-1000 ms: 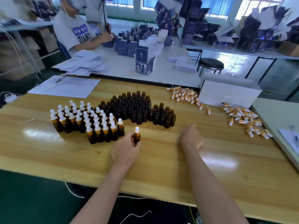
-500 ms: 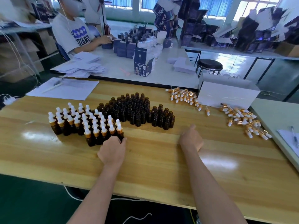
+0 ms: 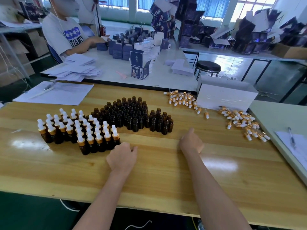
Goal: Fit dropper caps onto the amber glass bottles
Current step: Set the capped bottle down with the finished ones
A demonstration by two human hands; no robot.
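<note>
Wooden surface [image 3: 157,176]: left hand [image 3: 122,156] curled beside capped amber glass bottles [image 3: 79,130], I can't tell its grip; right hand [image 3: 191,143] relaxed, empty.

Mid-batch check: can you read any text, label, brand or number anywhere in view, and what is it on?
No text is legible.
T-shirt: two rows of blue lettering, too blurred to read.
Dark blue carton: small print, too small to read.
Paper sheets: faint print, unreadable.
Amber bottles: no labels visible.
</note>
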